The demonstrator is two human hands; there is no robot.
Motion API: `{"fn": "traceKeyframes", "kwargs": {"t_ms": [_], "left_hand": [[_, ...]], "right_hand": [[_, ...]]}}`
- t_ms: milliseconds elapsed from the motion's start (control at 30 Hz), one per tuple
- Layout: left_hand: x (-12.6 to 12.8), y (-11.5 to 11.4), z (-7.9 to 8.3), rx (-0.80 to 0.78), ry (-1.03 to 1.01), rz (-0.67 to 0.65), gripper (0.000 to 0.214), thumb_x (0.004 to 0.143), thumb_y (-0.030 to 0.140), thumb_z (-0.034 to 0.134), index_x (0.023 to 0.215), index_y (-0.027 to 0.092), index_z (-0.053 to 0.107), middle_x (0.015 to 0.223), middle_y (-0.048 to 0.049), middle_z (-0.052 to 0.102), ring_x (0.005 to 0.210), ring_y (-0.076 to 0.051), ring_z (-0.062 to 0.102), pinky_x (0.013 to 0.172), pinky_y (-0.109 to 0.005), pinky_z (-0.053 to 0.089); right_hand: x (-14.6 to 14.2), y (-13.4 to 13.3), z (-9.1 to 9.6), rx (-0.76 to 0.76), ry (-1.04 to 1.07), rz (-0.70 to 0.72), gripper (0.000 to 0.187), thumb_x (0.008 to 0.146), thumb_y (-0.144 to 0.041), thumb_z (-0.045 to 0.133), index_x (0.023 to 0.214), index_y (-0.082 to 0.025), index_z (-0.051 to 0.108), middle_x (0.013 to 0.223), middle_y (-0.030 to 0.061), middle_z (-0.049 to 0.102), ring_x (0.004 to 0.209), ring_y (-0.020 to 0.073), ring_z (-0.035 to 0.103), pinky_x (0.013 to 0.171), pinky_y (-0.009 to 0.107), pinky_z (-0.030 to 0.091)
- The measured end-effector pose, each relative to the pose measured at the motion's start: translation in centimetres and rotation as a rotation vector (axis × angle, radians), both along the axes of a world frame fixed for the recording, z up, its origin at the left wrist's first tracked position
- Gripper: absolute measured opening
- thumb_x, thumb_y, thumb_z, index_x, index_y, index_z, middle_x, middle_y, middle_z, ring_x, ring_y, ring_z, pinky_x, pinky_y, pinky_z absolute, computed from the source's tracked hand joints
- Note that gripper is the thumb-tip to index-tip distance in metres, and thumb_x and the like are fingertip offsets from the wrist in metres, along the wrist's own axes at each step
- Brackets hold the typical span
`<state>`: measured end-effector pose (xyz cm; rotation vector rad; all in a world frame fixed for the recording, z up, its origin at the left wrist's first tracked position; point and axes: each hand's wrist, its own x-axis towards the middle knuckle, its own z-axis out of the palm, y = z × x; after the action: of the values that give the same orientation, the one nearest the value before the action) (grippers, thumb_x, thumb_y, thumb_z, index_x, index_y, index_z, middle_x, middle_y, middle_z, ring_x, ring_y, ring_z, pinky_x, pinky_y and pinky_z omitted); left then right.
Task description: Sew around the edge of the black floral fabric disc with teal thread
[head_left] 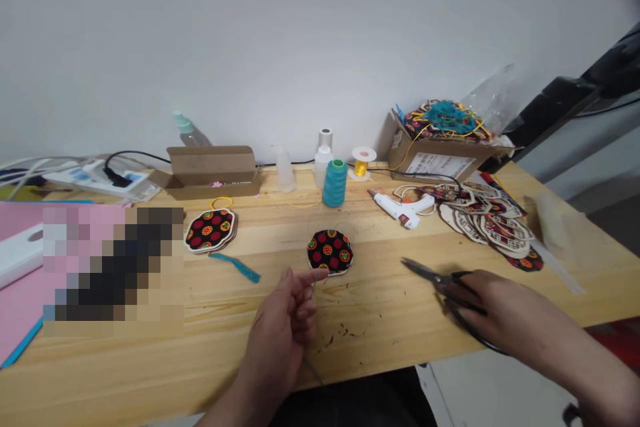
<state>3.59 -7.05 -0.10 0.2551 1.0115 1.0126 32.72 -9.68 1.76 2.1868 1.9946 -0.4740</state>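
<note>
My left hand (287,320) is at the near middle of the table, fingers curled and pinched around a thin grey cord (314,371) that trails below it. Its index fingertip reaches the lower edge of a scalloped, black flower-patterned fabric piece (330,251) with a pale backing. On the right, my right hand (493,310) grips black-handled scissors (425,271), blades pointing left towards the fabric piece and apart from it. A stack of similar fabric pieces (210,230) lies to the left, with a teal strip (237,267) in front of it.
A teal thread cone (335,185), yellow thread spool (363,163) and white glue gun (401,208) stand or lie behind. A filled cardboard box (440,157) and spread white frames (500,230) are at right. An open small box (213,177) sits back left. Dark scraps dot the tabletop.
</note>
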Motion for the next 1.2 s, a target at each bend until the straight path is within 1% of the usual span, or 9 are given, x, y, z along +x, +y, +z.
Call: {"fn": "traceKeyframes", "kwargs": {"t_ms": [167, 300, 400, 467, 500, 600, 733, 1000, 1200], "left_hand": [[0.0, -0.1, -0.1, 0.017, -0.045, -0.016, 0.051, 0.08, 0.053, 0.046, 0.092, 0.008, 0.067, 0.054, 0.0071, 0.028, 0.044, -0.005, 0.019, 0.039, -0.017, 0.012], [0.1, -0.4, 0.0, 0.046, -0.026, -0.018, 0.053, 0.079, 0.054, 0.046, 0.096, 0.008, 0.068, 0.057, 0.0062, 0.029, 0.045, -0.006, 0.02, 0.039, -0.018, 0.013], [0.3, -0.5, 0.3, 0.071, 0.001, -0.025, 0.052, 0.078, 0.054, 0.048, 0.097, 0.01, 0.068, 0.059, 0.0054, 0.031, 0.046, -0.006, 0.021, 0.04, -0.018, 0.014], [0.6, -0.6, 0.4, 0.088, 0.017, -0.048, 0.053, 0.077, 0.056, 0.048, 0.099, 0.012, 0.067, 0.059, 0.0055, 0.031, 0.046, -0.006, 0.021, 0.041, -0.019, 0.015], [0.7, -0.6, 0.4, 0.098, 0.024, -0.063, 0.054, 0.077, 0.058, 0.048, 0.101, 0.013, 0.067, 0.058, 0.0056, 0.03, 0.046, -0.007, 0.021, 0.041, -0.019, 0.015], [0.9, -0.9, 0.4, 0.153, 0.042, -0.1, 0.056, 0.077, 0.06, 0.046, 0.105, 0.016, 0.065, 0.057, 0.0059, 0.03, 0.047, -0.007, 0.02, 0.042, -0.021, 0.015], [0.6, -1.2, 0.0, 0.24, 0.115, -0.134, 0.054, 0.079, 0.058, 0.043, 0.108, 0.018, 0.064, 0.055, 0.0051, 0.032, 0.048, -0.008, 0.021, 0.044, -0.022, 0.016], [0.3, -1.4, -0.6, 0.332, 0.192, -0.226, 0.045, 0.086, 0.048, 0.04, 0.114, 0.019, 0.059, 0.056, 0.0035, 0.042, 0.049, -0.009, 0.029, 0.045, -0.023, 0.019], [0.4, -1.5, -0.2, 0.351, 0.248, -0.342, 0.029, 0.083, 0.034, 0.053, 0.11, 0.024, 0.059, 0.07, 0.0034, 0.052, 0.05, -0.006, 0.031, 0.047, -0.022, 0.021]], "right_hand": [[3.4, 0.3, -1.0, 0.04, -0.009, 0.01, 0.018, 0.076, -0.032, 0.05, 0.077, -0.017, 0.061, 0.077, 0.0099, 0.065, 0.066, 0.0218, 0.06, 0.054, 0.029, 0.034], [3.3, 0.6, -0.9, 0.055, -0.063, -0.031, 0.02, 0.077, -0.033, 0.049, 0.077, -0.018, 0.062, 0.077, 0.0108, 0.065, 0.066, 0.0246, 0.06, 0.054, 0.031, 0.036], [0.6, 1.0, -0.2, 0.23, -0.099, -0.048, 0.025, 0.079, -0.036, 0.046, 0.082, -0.018, 0.063, 0.081, 0.0128, 0.064, 0.074, 0.0276, 0.059, 0.06, 0.036, 0.04], [-2.4, 1.2, 0.4, 0.413, 0.112, -0.021, 0.028, 0.082, -0.036, 0.045, 0.096, -0.02, 0.063, 0.094, 0.0109, 0.063, 0.084, 0.0251, 0.058, 0.068, 0.036, 0.042], [-4.2, 1.4, 0.7, 0.424, 0.307, -0.008, 0.027, 0.084, -0.036, 0.045, 0.096, -0.021, 0.063, 0.093, 0.0085, 0.063, 0.081, 0.0215, 0.058, 0.069, 0.033, 0.043], [-9.4, 1.9, 1.0, 0.278, 0.84, -0.014, 0.023, 0.08, -0.036, 0.053, 0.089, -0.019, 0.066, 0.077, 0.0038, 0.062, 0.07, 0.0152, 0.056, 0.062, 0.026, 0.044], [-13.6, 2.7, 0.6, 0.133, 1.079, -0.052, 0.024, 0.072, -0.033, 0.063, 0.09, -0.017, 0.067, 0.066, -0.0004, 0.057, 0.06, 0.0114, 0.049, 0.055, 0.024, 0.04], [-14.3, 3.5, 0.9, 0.183, 1.137, -0.002, 0.013, 0.076, -0.02, 0.057, 0.067, -0.015, 0.064, 0.063, -0.0015, 0.059, 0.061, 0.0099, 0.05, 0.058, 0.022, 0.039], [-13.8, 3.6, 1.2, 0.201, 1.15, -0.007, 0.013, 0.074, -0.018, 0.06, 0.062, -0.016, 0.061, 0.058, -0.0031, 0.058, 0.057, 0.0087, 0.052, 0.056, 0.02, 0.039]]}}
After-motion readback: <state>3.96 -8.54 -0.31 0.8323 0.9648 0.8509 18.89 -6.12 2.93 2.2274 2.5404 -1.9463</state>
